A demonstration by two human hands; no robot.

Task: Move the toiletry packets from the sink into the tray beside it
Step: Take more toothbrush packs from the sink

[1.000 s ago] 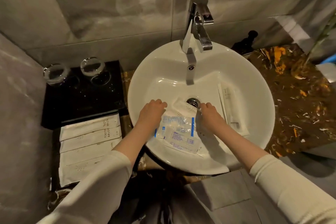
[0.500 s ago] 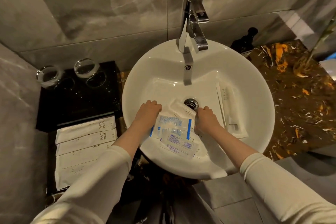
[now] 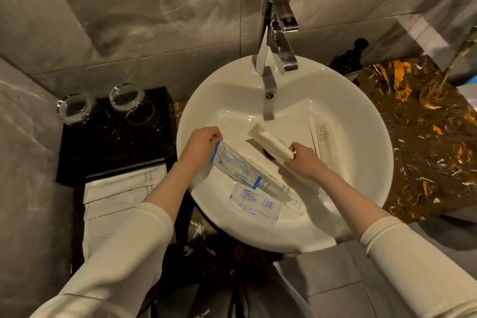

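Hands have lifted apart since before: left hand (image 3: 200, 146) pinches a clear blue-striped packet (image 3: 236, 165), right hand (image 3: 304, 161) pinches a white paper sachet (image 3: 271, 146), above the round white sink (image 3: 361, 137).

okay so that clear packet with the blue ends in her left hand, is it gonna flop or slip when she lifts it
The clear packet probably flops: the left hand pinches one end only, the rest trails into the sink. Its glossy film looks slippery. Likely light.
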